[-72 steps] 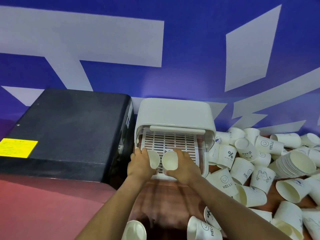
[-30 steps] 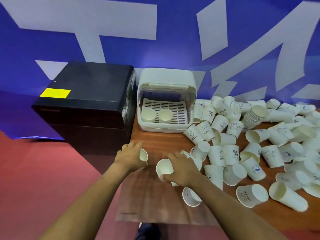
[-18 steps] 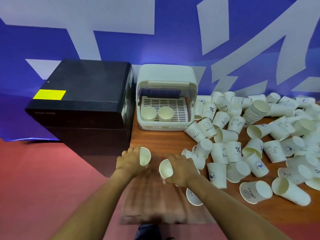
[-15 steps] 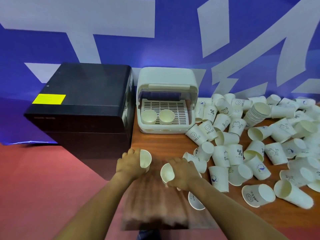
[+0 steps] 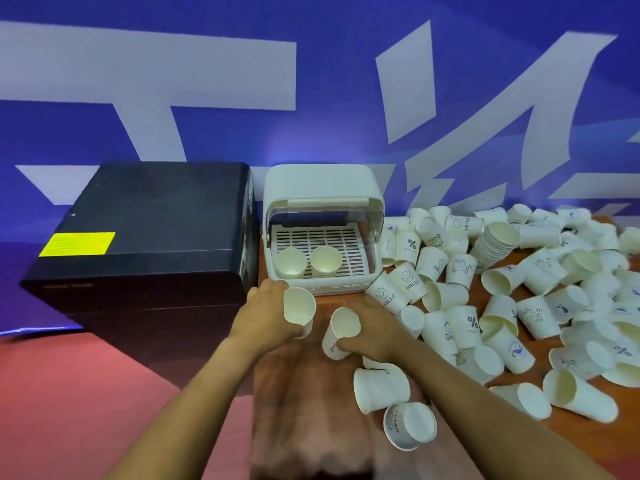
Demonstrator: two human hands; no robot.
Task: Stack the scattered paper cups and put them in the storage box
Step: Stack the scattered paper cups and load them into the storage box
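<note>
Brown wooden table [image 5: 287, 410], blue-and-white wall behind. Our left hand [image 5: 263, 315] grips one white paper cup [image 5: 299, 310], our right hand [image 5: 375, 332] another [image 5: 341, 336], just below the open white plastic storage box [image 5: 323, 188] at centre. Risk: thin walls crush if squeezed while nesting.

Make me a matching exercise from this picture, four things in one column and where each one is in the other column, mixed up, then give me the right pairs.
Things:
1. left hand
2. right hand
3. storage box
4. black case

Places:
A. stands to the left of the white box, with a yellow label on top
B. grips a paper cup near the heap of scattered cups
C. open at the front, two cups upright on its slotted tray
D. grips a paper cup just in front of the box

Pairs: 1-D, 2-B, 3-C, 4-A
</note>
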